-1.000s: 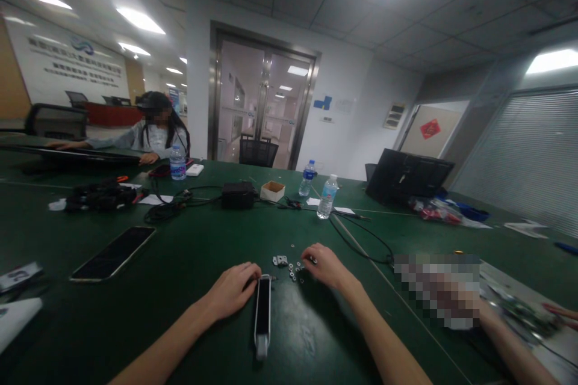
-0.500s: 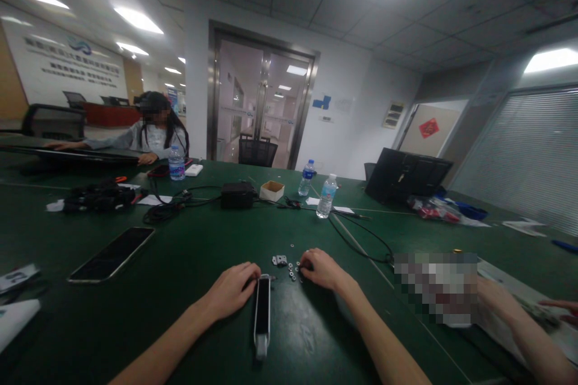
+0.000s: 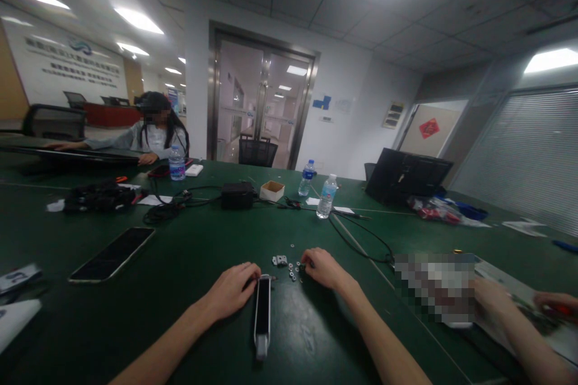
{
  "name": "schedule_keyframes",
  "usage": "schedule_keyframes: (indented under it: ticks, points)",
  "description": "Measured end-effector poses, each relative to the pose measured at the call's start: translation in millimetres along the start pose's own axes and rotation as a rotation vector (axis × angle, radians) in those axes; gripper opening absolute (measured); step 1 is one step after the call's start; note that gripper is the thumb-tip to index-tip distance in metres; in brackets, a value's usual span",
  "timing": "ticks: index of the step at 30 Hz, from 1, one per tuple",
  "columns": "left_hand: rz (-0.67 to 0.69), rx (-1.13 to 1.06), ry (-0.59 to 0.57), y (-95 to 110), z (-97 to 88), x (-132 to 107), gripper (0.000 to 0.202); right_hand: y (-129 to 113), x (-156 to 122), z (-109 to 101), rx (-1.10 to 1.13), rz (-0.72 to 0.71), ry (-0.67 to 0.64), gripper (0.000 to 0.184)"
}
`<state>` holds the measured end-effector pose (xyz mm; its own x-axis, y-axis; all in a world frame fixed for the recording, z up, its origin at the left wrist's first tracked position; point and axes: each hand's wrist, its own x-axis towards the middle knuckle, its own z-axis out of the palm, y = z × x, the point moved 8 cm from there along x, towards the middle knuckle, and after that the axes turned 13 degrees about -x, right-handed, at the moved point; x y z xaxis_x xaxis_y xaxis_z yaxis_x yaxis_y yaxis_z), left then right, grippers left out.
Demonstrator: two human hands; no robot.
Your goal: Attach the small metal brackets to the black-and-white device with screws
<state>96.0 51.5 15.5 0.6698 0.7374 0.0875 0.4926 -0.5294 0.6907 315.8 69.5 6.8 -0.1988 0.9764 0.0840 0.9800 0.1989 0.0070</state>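
A slim white-framed device with a dark face (image 3: 262, 313) lies lengthwise on the green table in front of me. My left hand (image 3: 235, 290) is curled at its upper end, with fingers closed against the top left corner. A small pin-like part sticks out to the right of that end. To the right, my right hand (image 3: 320, 266) rests on the table with bent fingers pinched together; whatever they hold is hidden or too small to name. Several small white rings (image 3: 292, 274) lie just left of those fingertips. A little metal bracket-like piece (image 3: 280, 260) sits between my hands.
A phone (image 3: 112, 254) lies at left. Farther back stand a black box (image 3: 238, 195), a small open carton (image 3: 272, 190) and water bottles (image 3: 326, 197), with cables around them. At right, another person's hands (image 3: 494, 301) work beside a blurred-out patch. Another person (image 3: 158, 129) sits far left.
My right hand has shifted very slightly at the fingertips by the rings. My left hand and the device have stayed put. The neighbour's hands at right have moved a little.
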Motion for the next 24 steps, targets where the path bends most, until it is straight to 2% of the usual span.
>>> schedule_keyframes:
  ticks: [15, 24]
  points:
    - [0.005, -0.031, 0.001, -5.9, 1.5, 0.4, 0.019, 0.5, 0.7, 4.1, 0.017, -0.036, 0.007, 0.02]
    - [0.021, -0.002, 0.013, 1.5, -0.7, 0.3, 0.019, -1.3, 1.2, 3.8, 0.002, -0.043, 0.006, 0.018]
